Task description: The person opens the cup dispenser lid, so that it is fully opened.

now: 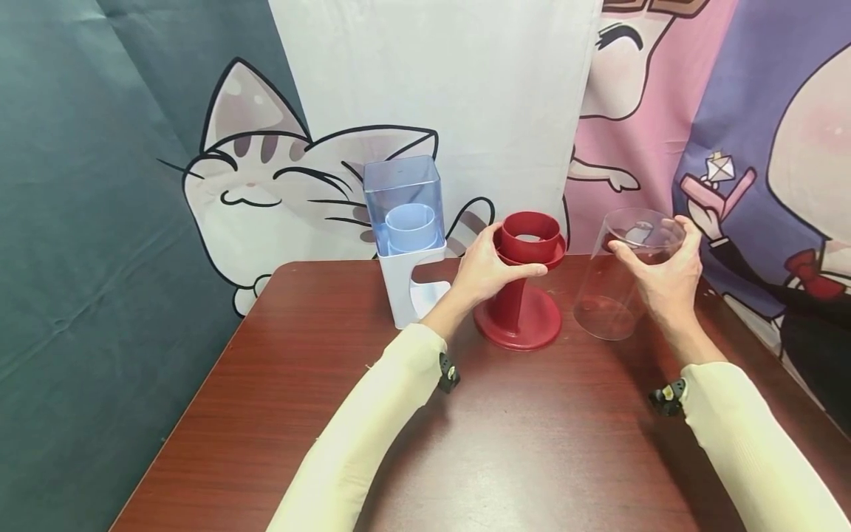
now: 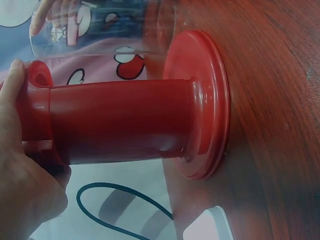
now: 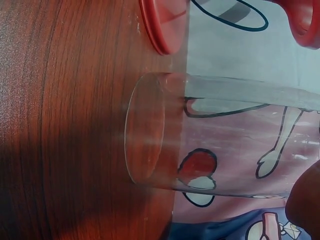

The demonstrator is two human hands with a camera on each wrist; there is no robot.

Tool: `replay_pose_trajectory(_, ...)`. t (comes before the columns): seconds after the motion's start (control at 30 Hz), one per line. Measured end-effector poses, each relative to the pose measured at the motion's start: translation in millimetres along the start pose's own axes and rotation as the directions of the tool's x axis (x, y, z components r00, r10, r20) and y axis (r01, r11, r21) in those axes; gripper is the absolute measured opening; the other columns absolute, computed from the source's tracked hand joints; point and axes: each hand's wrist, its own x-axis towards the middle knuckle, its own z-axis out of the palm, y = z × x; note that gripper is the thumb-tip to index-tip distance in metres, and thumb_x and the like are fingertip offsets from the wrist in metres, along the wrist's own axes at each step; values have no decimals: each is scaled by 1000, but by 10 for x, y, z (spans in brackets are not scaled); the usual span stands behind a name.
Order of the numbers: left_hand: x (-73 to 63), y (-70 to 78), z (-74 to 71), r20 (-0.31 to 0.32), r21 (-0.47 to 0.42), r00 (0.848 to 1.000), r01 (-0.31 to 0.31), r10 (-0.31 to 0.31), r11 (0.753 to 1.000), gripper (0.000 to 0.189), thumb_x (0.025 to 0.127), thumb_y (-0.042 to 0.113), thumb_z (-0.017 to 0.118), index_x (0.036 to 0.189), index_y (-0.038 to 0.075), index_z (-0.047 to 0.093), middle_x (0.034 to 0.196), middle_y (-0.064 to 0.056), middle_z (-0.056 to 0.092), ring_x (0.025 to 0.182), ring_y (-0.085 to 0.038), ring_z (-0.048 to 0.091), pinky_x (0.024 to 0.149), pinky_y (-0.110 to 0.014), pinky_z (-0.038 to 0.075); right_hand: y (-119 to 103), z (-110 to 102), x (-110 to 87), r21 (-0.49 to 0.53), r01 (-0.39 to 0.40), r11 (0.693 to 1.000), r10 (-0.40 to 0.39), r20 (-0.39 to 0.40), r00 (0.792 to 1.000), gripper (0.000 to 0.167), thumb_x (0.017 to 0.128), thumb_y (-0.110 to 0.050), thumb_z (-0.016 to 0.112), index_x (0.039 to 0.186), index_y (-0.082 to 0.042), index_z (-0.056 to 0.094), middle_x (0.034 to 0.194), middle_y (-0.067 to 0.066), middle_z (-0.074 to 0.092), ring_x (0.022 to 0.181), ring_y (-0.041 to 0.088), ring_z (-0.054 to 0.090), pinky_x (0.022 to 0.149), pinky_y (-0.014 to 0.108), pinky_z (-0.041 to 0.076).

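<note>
A red stand with a wide round base, a column and a cup-shaped top rests upright on the table. My left hand grips it near the top, with the thumb lying across the front. To its right is a clear, open-topped cylinder, apart from the stand and leaning slightly in the head view. My right hand holds this cylinder near its upper rim, thumb and fingers on opposite sides. Whether its lower rim touches the table is hard to tell. In the left wrist view the red column shows whole.
Left of the red stand, a white dispenser base carries a see-through blue square container. The brown wooden table ends at the back against a cartoon-printed cloth. Dark small devices are strapped at both sleeves.
</note>
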Motion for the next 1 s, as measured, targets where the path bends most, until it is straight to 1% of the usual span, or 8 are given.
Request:
replay_pose_trajectory(0.3, 46, -8, 5, 23, -28, 1000, -19, 20, 999, 104, 78, 53, 92, 160, 16, 40, 146, 0, 53, 127, -16, 54, 92, -32, 60, -17, -3, -15, -6, -13, 1000, 13, 8, 1000, 91, 80, -33, 95, 153, -23, 43, 154, 4, 55, 138, 14, 52, 116, 21, 36)
replay_pose_trajectory(0.4, 59, -15, 8, 42, -33, 999, -22, 23, 999, 109, 80, 53, 91, 165, 16, 32, 153, -1, 49, 133, -17, 51, 98, -35, 58, -22, -7, -15, -14, -15, 1000, 15, 9, 1000, 91, 80, -34, 95, 154, -23, 42, 154, 3, 55, 138, 13, 52, 116, 21, 37)
replay_pose_trajectory(0.5, 66, -21, 10, 62, -37, 998, -6, 9, 999, 116, 82, 53, 89, 169, 15, 23, 161, -2, 43, 141, -19, 47, 105, -39, 55, -29, -12, -17, -24, -19, 1000, 19, 11, 1000, 92, 80, -34, 95, 154, -23, 42, 154, 3, 54, 138, 14, 52, 116, 22, 37)
replay_pose_trajectory(0.63, 53, -16, 9, 69, -58, 998, 17, -13, 998, 121, 83, 51, 89, 171, 13, 14, 169, -4, 34, 148, -21, 42, 111, -44, 51, -37, -10, -21, -26, -26, 999, 27, 20, 999, 92, 80, -35, 94, 155, -23, 42, 155, 3, 54, 139, 14, 52, 117, 23, 36)
replay_pose_trajectory(0.7, 39, -4, 11, 60, -58, 998, 24, -21, 998, 122, 84, 50, 89, 171, 13, 11, 172, -4, 29, 151, -23, 39, 113, -45, 49, -37, -6, -20, -25, -29, 999, 29, 22, 999, 92, 81, -35, 94, 155, -24, 41, 155, 3, 54, 139, 15, 51, 117, 23, 36)
replay_pose_trajectory(0.77, 15, 11, 19, 47, -60, 998, 39, -36, 997, 123, 85, 49, 88, 172, 13, 9, 172, -3, 29, 152, -23, 38, 114, -45, 49, -35, -5, -18, -23, -31, 999, 31, 22, 999, 92, 81, -35, 94, 155, -24, 41, 155, 3, 53, 139, 15, 51, 117, 22, 36)
replay_pose_trajectory(0.93, -59, 46, 56, 4, -51, 996, 93, -93, 994, 123, 88, 51, 86, 172, 14, 5, 169, -2, 37, 151, -23, 42, 114, -45, 49, -34, -9, -19, -22, -36, 999, 37, 25, 999, 92, 81, -35, 94, 155, -25, 41, 156, 3, 53, 140, 15, 50, 118, 22, 35)
replay_pose_trajectory(1.0, -83, 56, 68, -9, -30, 995, 98, -98, 995, 121, 89, 51, 84, 172, 13, 5, 170, -3, 37, 152, -23, 43, 116, -45, 47, -35, -11, -21, -15, -36, 999, 36, 27, 999, 92, 81, -35, 94, 155, -25, 41, 156, 3, 53, 141, 16, 50, 119, 23, 35)
